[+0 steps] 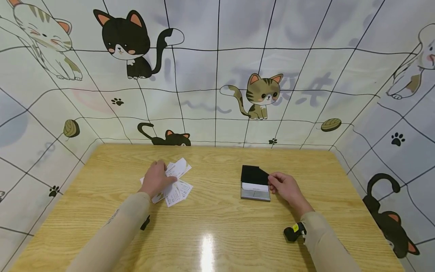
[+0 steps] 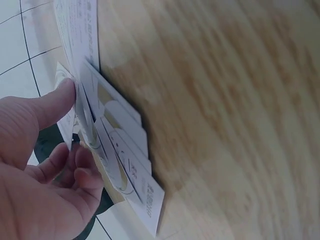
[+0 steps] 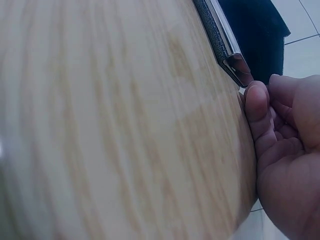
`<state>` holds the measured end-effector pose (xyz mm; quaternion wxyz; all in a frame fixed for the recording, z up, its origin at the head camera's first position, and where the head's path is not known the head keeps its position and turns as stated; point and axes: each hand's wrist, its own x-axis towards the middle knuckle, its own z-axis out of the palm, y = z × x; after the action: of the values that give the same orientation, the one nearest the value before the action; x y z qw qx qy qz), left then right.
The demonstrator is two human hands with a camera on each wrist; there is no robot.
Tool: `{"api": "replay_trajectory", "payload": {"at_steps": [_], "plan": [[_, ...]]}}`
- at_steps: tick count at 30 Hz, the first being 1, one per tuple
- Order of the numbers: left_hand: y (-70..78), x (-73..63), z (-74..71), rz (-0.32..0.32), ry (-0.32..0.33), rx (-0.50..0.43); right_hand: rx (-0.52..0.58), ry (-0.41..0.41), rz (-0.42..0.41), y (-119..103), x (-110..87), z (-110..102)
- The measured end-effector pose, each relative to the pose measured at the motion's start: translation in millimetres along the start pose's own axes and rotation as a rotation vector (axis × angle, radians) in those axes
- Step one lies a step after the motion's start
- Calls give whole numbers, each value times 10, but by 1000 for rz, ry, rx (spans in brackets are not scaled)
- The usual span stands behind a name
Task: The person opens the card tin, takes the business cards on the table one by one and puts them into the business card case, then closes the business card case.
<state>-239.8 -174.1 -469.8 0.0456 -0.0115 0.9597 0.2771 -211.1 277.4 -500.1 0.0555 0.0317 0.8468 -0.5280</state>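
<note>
Several white printed cards (image 1: 178,193) lie fanned in a loose pile on the left of the table. Over that pile, my left hand (image 1: 158,179) pinches one card (image 2: 65,125) between thumb and fingers; its edge is raised in the left wrist view. To the right lies a business card case (image 1: 255,194) with a silvery metal body, its black flap (image 1: 250,174) folded back and a white card (image 1: 255,186) showing inside. My right hand (image 1: 287,187) pinches the right edge of the flap, fingertips close by the case's corner in the right wrist view.
The wood-grain table (image 1: 210,215) meets a cat-patterned cloth wall (image 1: 200,75) at the back and sides. A black wrist camera (image 1: 293,231) is strapped by my right sleeve. Table surface lies between the cards and the case.
</note>
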Motion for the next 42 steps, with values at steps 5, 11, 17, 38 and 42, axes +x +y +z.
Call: {"api": "replay_trajectory", "payload": {"at_steps": [5,11,17,38,42], "plan": [[33,20,3,43,27,-30,4,-7,-3,-7,-10,-13],[90,25,-2,107,65,-68,1,-2,0,8,1,-9],[171,25,2,184,86,-86,20,2,0,2,-11,-1],[774,-147,187,388,66,-293,21,-4,-4,20,0,-8],[891,-162,255,406,45,-303,27,2,-4,28,9,-5]]}}
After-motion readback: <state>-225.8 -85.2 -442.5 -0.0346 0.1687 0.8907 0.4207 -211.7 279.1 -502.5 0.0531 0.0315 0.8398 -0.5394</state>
